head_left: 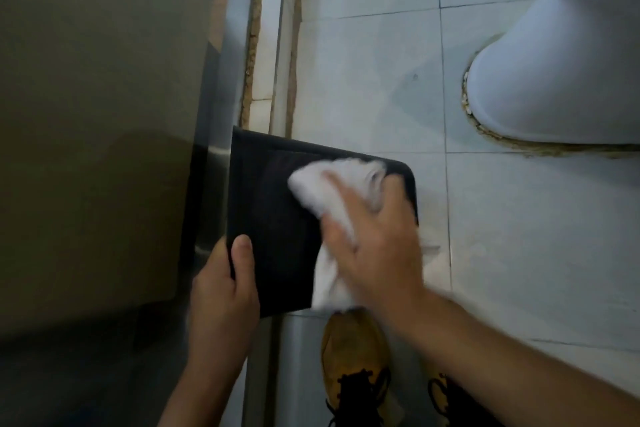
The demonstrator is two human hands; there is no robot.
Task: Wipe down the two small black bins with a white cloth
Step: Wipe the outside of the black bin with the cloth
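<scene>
A small black bin [273, 211] is held above the tiled floor, its flat dark side facing me. My left hand [225, 295] grips its near left edge, thumb lying over the face. A crumpled white cloth [332, 191] lies on the bin's right part. My right hand [377, 239] holds the cloth and presses it against the bin; the hand is blurred with motion. Only one bin is in view.
A white toilet base [540, 80] stands on the pale tiles [363, 62] at the upper right. A dark door or panel [97, 114] with a metal frame [235, 45] fills the left. My yellow shoes [349, 350] are below the bin.
</scene>
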